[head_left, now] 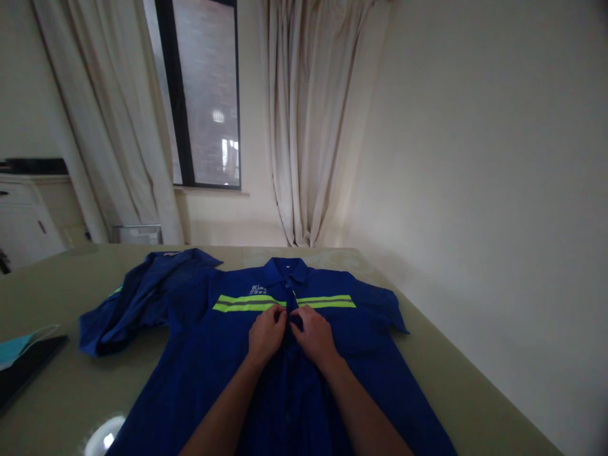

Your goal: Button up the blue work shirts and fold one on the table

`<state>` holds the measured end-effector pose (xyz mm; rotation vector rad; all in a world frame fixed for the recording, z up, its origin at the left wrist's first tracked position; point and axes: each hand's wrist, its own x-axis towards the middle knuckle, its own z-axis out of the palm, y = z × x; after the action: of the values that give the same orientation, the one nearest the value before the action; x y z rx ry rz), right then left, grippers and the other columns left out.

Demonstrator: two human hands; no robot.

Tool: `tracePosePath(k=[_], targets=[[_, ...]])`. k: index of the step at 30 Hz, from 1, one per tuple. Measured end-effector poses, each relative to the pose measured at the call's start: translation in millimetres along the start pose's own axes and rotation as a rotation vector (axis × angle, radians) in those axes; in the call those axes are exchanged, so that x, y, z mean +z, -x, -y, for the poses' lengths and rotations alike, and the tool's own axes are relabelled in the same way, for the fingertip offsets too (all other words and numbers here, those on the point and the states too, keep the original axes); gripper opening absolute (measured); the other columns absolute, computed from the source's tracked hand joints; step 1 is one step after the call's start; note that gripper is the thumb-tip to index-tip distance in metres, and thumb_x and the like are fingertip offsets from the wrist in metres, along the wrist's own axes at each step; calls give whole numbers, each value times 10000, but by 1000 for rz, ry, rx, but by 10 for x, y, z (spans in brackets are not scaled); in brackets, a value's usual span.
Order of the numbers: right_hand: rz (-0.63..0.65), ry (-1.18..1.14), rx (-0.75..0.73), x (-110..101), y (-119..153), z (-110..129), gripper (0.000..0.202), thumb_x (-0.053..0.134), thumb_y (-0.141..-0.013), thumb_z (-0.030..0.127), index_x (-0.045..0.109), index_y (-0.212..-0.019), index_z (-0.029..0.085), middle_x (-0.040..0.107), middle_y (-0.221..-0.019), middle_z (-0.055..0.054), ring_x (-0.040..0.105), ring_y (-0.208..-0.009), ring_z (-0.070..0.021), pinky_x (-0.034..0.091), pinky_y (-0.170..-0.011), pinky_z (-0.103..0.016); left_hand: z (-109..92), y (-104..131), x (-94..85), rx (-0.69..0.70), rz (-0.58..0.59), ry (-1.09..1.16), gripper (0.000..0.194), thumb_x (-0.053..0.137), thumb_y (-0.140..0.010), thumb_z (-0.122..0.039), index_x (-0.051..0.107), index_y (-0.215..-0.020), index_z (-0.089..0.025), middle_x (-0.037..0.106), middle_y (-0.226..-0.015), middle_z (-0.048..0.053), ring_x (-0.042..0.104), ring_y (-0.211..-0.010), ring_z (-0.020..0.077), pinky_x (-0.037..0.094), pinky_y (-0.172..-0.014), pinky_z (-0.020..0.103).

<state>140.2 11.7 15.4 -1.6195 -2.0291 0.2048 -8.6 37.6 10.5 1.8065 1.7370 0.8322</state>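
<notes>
Shirt [291, 380] beneath the two-handed grip [267, 335]

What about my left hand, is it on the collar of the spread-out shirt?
No, the left hand is at the front opening of the shirt, beside the yellow stripe.

Hands [266, 335] close together, fingers [276, 311] curled; forearms [228, 399] stretched forward.

The table [460, 392] bears a shirt [289, 380], crumpled garment [137, 304], black item [33, 368].
</notes>
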Motion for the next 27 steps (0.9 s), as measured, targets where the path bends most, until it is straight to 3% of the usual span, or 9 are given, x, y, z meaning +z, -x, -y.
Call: tracePosePath(k=[4, 8, 16, 23, 25, 27], targets=[[-44, 123, -20, 41, 16, 42, 148, 548, -989, 294, 648, -1094, 264, 695, -1101, -21, 680, -955, -184, 452, -737, -250, 0, 6, -10, 5, -17, 25, 236, 487, -976, -349, 710, -1005, -277, 790, -1012, 16, 715, -947, 206, 447, -757, 274], [-47, 222, -67, 64, 10, 46, 199, 466, -1042, 274, 650, -975, 238, 689, -1019, -30, 669, -912, -170, 433, -695, -237, -7, 22, 4, 42, -17, 31, 190, 541, -957, -337, 716, -975, -265, 787, -1009, 20, 711, -946, 199, 451, -763, 268], [-16, 71, -170, 39, -13, -8, 184, 507, -1020, 243, 683, -967, 241, 699, -1009, -31, 660, -922, -170, 444, -769, -237, 15, 29, 46, 108, -65, 25, 159, 516, -975, -260, 673, -983, -234, 744, -1041, 47, 680, -981, 205, 473, -827, 296], [-114, -108, 151, 70, -71, -111, 124, 624, -929, 313, 678, -851, 233, 714, -859, -16, 661, -806, -197, 429, -697, -267, 44, 14, 73, 270, 0, 20, 273, 417, -1008, -165, 665, -1082, -253, 726, -1140, 17, 649, -1089, 149, 473, -936, 242], [-121, -121, 190, 69, -58, -122, 80, 618, -910, 296, 676, -920, 241, 713, -864, -8, 663, -819, -201, 428, -685, -266, 29, 36, 74, 289, 13, -15, 289, 426, -999, -156, 669, -1117, -258, 725, -1156, 25, 640, -1105, 171, 467, -963, 271], [-126, -124, 155, 56, -46, -112, 230, 560, -905, 212, 658, -1106, 265, 714, -1000, -11, 669, -899, -194, 438, -712, -262, 1, 67, 71, 295, 10, -69, 246, 491, -977, -185, 681, -1118, -248, 712, -1166, 55, 619, -1124, 219, 450, -999, 326]])
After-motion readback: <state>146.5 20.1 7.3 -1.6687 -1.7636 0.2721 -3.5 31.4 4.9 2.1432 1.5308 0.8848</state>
